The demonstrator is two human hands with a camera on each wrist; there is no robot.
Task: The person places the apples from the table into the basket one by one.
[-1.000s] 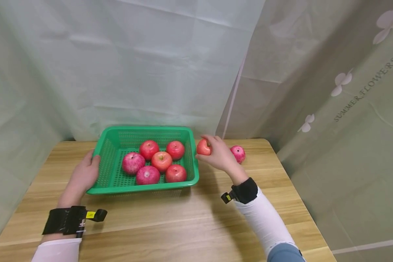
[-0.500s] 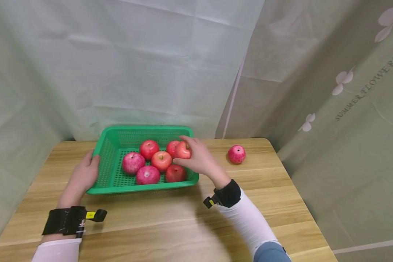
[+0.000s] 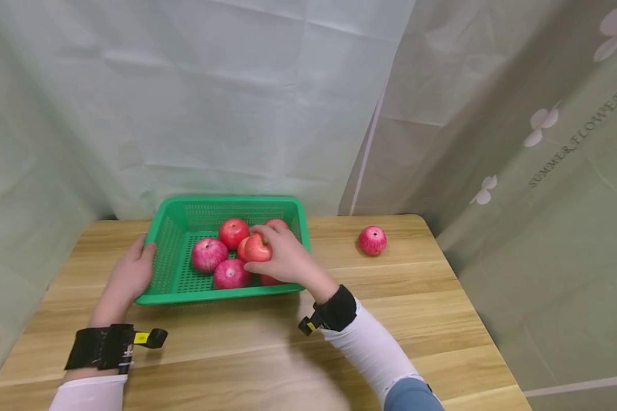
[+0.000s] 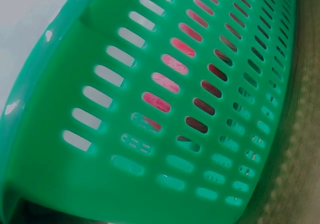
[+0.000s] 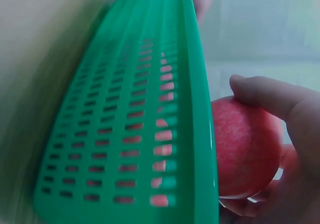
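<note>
A green plastic basket (image 3: 169,298) with slotted sides stands on the table with several red apples inside. My left hand (image 3: 132,271) grips its left rim, the thumb over the edge and the fingers hidden outside. In the left wrist view the basket wall (image 4: 55,184) fills most of the picture. Over the basket's right half, my right hand (image 3: 287,257) holds a light red apple (image 3: 257,248) between thumb and fingers, above other apples. The right wrist view shows this apple (image 5: 245,146) just beyond the rim. A striped apple (image 3: 209,255) and a darker pink apple (image 3: 232,274) lie left of it.
One more striped apple (image 3: 372,240) rests on the wooden table (image 3: 416,308) to the right of the basket. Pale curtains (image 3: 226,103) hang close behind the table and along both sides. The basket stands near the table's back edge.
My right hand has carried the light red apple leftward from beside the basket, over its right rim, to above the apples inside. The left hand and basket have stayed in place.
</note>
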